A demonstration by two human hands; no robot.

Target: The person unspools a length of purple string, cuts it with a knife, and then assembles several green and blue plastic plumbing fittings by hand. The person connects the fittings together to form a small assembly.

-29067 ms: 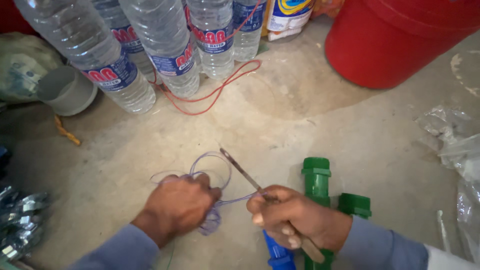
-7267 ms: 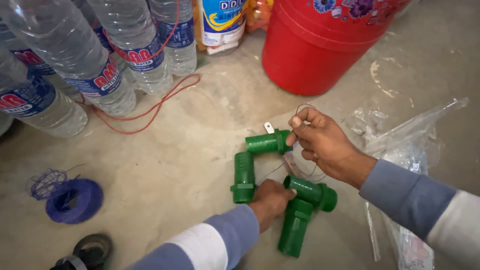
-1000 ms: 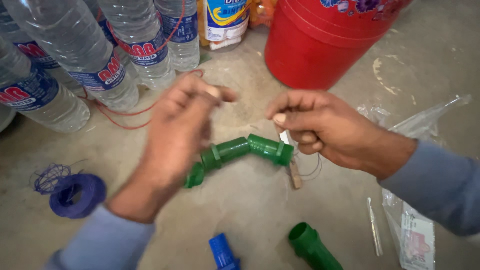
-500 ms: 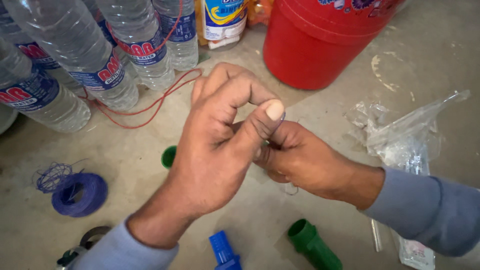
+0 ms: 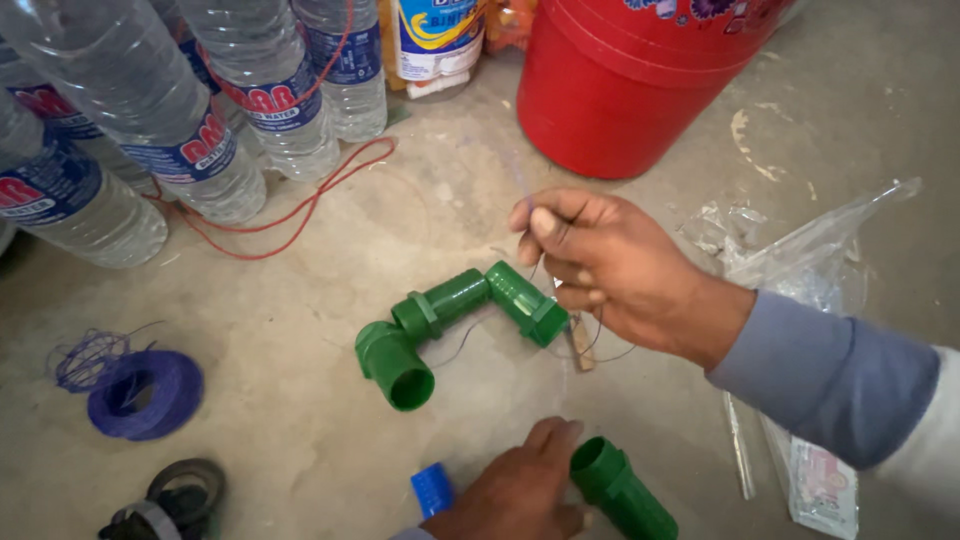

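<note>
Two green pipe bits in play: jointed green elbow assembly (image 5: 455, 320) sits on concrete floor (image 5: 300, 400) mid-frame, and our left hand (image 5: 520, 490) curls round loose green pipe piece (image 5: 620, 488) near bottom edge. Right hand (image 5: 610, 262) just above assembly, fingers pinching thin wire (image 5: 522, 190). Blue fitting (image 5: 432, 490) beside left hand. Purple wire spool (image 5: 145, 393) off left, red bucket (image 5: 640, 80) behind.

Right hand (image 5: 610, 265) pinches thread (image 5: 520, 185) (above green pipe (image 5: 455, 315)).
</note>
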